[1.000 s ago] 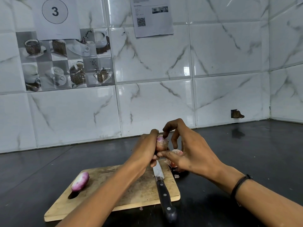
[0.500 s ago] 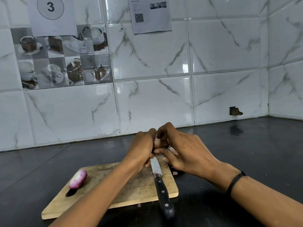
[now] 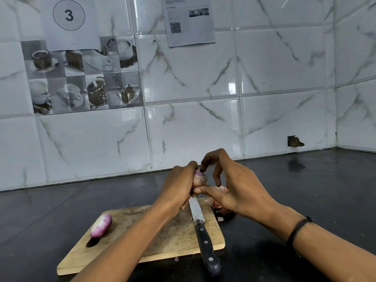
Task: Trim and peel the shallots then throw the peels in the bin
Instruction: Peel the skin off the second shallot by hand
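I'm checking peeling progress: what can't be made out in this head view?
Head view:
The held shallot: mostly covered by the left hand and right hand; remaining skin unclear.
The peels: partly behind the right hand; amount unclear.
The knife: blade tip hidden behind the left hand.
The printed sheet: text too small, top cut off by the frame.
The bin: not in view.

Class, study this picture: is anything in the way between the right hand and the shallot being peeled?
Nothing visible is. The left hand grips the shallot, and the right hand touches it directly with thumb and forefinger. The knife lies lower down on the cutting board, not between them.
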